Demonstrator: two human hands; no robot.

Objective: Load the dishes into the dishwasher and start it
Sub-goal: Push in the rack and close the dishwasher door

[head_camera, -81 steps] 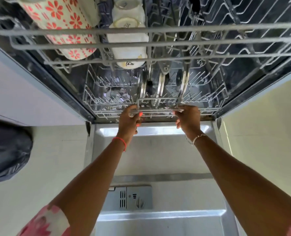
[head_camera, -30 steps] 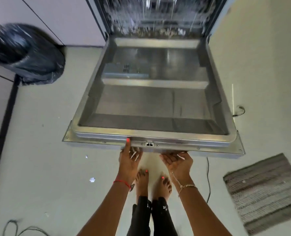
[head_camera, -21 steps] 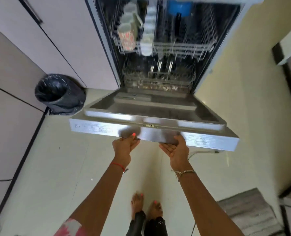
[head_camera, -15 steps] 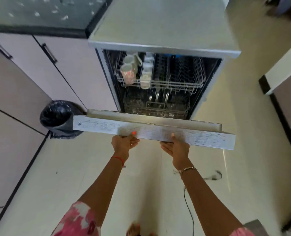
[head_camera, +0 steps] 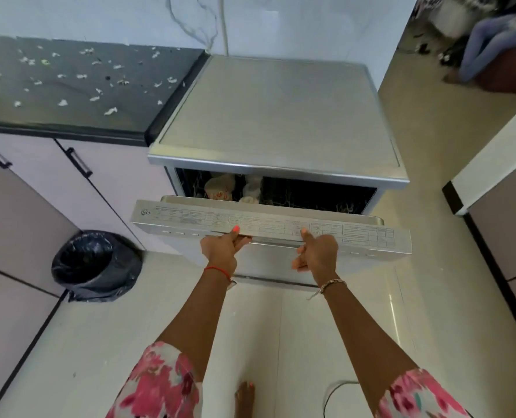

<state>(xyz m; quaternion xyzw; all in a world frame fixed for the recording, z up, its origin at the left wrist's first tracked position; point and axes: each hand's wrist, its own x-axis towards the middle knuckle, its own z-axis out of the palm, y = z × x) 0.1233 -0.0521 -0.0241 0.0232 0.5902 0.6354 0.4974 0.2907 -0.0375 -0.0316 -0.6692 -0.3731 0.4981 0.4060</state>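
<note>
Printed chart (head_camera: 190, 219) on edge of dishwasher door (head_camera: 270, 263); lettering illegible.

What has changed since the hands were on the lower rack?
The left hand and right hand let go of the lower rack, took the dishwasher door by its top edge and swung it up; it is now nearly shut. The cups stay inside, the bin in its place.

Black-lined bin (head_camera: 95, 263), speckled countertop (head_camera: 69, 86)

Bright, even light; edges bowed (wide lens), top-right corner seemingly motion-blurred.
</note>
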